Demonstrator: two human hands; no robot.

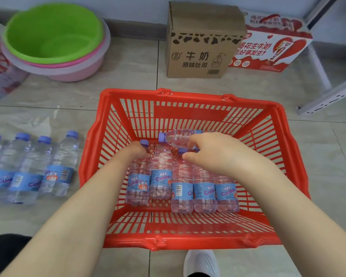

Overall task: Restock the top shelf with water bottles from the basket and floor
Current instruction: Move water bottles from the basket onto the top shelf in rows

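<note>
**Both hands working inside the red basket**

A person is crouching over a red plastic basket (190,239) that is sitting on the tiled floor (128,72) at the centre of the head view. Five water bottles (182,188) are lying side by side on the basket's bottom, with their purple caps pointing to 12 o'clock and their blue labels facing up. A sixth, the crosswise bottle (176,137), is lying across their necks at the 12 o'clock end of the row, with its cap pointing to 9 o'clock.

The left hand (136,151) is reaching in from 7 o'clock and wrapping round the neck of the leftmost bottle (139,176), just under its cap. Its fingers are curling beneath and are mostly hidden. The right hand (210,154) is coming in from 4 o'clock. Its fingers are curling down over the body of the crosswise bottle, while the thumb is sticking out apart toward 9 o'clock, above the row.

At 9 o'clock from the basket, four floor bottles (34,168) are lying in a row, close together.

At 11 o'clock a green basin (52,33) is nesting in a pink basin (78,70). At 12 o'clock a cardboard box (200,45) is standing against the wall, with a red gift carton (268,48) touching its right side. A white metal shelf frame (328,94) is showing at 2 o'clock, and a white shoe (201,262) at 6 o'clock.
</note>
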